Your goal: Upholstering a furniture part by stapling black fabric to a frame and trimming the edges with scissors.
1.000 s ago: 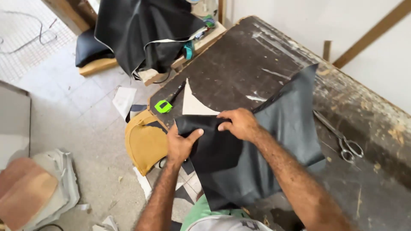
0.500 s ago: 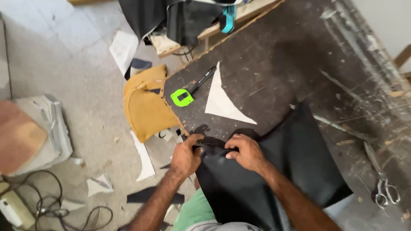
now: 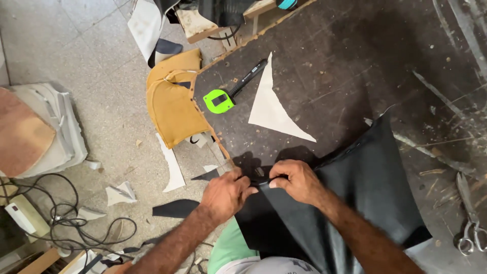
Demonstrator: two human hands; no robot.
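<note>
A large sheet of black leather-like material [image 3: 355, 193] lies over the near edge of a dark, scratched worktable [image 3: 355, 61]. My left hand [image 3: 225, 195] and my right hand [image 3: 297, 180] both pinch the sheet's folded edge, fingertips almost touching, at the table's near corner. Beyond the hands a white triangular paper pattern [image 3: 271, 109] lies flat on the table. A tool with a green head and black handle [image 3: 228, 94] rests just left of the pattern.
Scissors [image 3: 469, 215] lie at the table's right. A mustard-yellow foam seat piece [image 3: 172, 109] leans at the table's left edge. The tiled floor holds paper scraps [image 3: 170, 165], cables [image 3: 66, 218] and stacked cushions [image 3: 35, 132].
The view has tilted down and closer. Both hands have drawn the black sheet toward the table's near corner and come together on its edge.
</note>
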